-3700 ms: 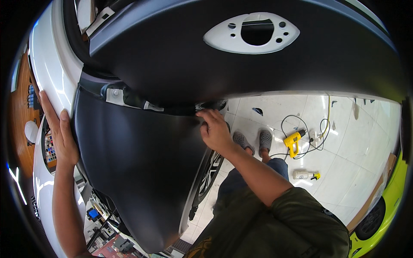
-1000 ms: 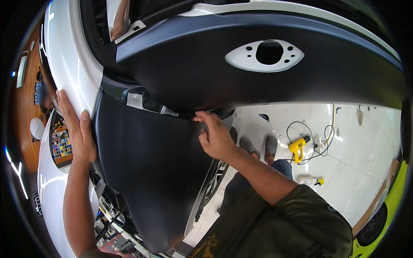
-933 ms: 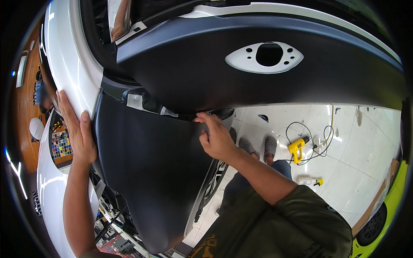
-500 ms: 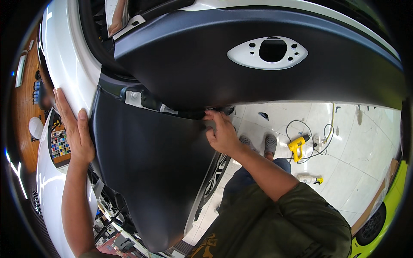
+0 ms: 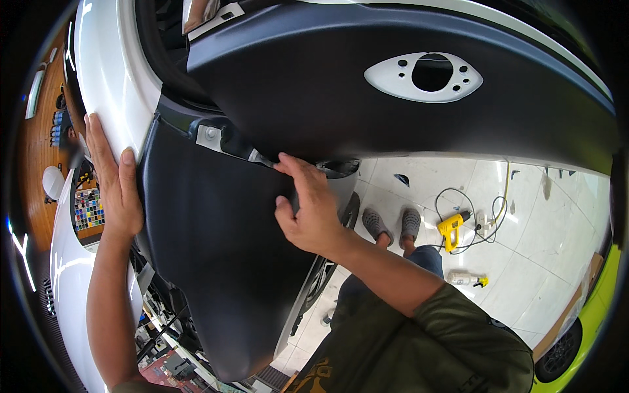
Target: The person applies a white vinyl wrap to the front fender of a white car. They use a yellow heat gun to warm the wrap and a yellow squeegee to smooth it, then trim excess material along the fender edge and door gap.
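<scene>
My left hand [image 5: 118, 183] lies flat with fingers stretched out on the white car body [image 5: 108, 59], its thumb beside the edge of a matte black fender [image 5: 216, 229]. My right hand [image 5: 311, 213] is over the fender's door-side edge. Its thumb and fingers are apart, and nothing shows between them. The index fingertip is at the edge, close to a pale metal bracket in the gap [image 5: 209, 136]; whether it presses there, I cannot tell. Across that gap stands a matte black car door [image 5: 288, 85] with a white eye-shaped cutout area [image 5: 386, 77] around a dark hole.
On the white tiled floor lie a yellow heat gun [image 5: 451, 230] with its looped cord and a spray bottle [image 5: 466, 280]. Small black scraps [image 5: 401, 179] are scattered nearby. A lime-green car [image 5: 593, 314] stands at the right. At the left is a wooden surface [image 5: 36, 177].
My right hand has moved left along the fender's edge toward the bracket, and its fingers have spread. My left hand keeps its place on the white body. The view has shifted slightly.
</scene>
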Available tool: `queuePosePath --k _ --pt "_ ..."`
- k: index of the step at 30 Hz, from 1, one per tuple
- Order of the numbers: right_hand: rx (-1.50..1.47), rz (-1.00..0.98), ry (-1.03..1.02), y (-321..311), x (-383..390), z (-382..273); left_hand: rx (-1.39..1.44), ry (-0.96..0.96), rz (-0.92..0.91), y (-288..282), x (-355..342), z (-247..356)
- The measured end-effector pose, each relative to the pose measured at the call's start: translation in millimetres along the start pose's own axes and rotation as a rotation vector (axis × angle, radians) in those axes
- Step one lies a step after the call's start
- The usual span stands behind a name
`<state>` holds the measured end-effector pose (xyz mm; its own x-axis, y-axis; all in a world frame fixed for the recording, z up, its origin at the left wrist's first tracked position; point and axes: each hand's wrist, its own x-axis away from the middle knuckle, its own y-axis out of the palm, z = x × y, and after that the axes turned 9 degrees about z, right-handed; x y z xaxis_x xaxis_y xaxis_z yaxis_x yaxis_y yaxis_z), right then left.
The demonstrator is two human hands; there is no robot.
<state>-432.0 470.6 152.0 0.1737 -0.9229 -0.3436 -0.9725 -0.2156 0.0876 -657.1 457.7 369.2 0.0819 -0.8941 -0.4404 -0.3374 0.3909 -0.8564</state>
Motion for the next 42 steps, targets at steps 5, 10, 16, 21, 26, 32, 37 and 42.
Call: queuePosePath --k 5,10,16,21,26,32,37,42 --pt "0.071 -0.044 -0.016 -1.5 7.7 6.5 0.022 0.025 0.008 -2.1 0.7 -1.8" --pt "0.097 -0.055 0.033 -13.1 13.0 21.7 0.014 0.009 0.008 -0.9 -0.8 -0.6" --pt "-0.063 0.044 0.124 -6.2 8.2 21.4 0.003 -0.033 -0.008 -2.8 0.2 -0.3" --pt "-0.066 -0.005 0.112 -10.0 1.4 25.2 0.067 -0.035 -0.016 0.2 -3.0 -1.3" --pt "-0.051 -0.007 0.116 -17.7 1.1 31.7 0.045 -0.02 -0.023 2.9 1.2 -10.0" --pt "-0.125 -0.002 0.132 -16.8 5.9 34.3 0.08 -0.03 -0.02 3.3 -0.6 -5.1" --pt "-0.077 -0.099 0.132 -17.2 -2.8 31.7 0.076 -0.015 -0.023 2.3 -2.0 -5.9" --pt "-0.022 -0.054 0.063 -19.7 4.0 25.1 0.08 0.012 -0.014 0.8 0.0 -5.5"
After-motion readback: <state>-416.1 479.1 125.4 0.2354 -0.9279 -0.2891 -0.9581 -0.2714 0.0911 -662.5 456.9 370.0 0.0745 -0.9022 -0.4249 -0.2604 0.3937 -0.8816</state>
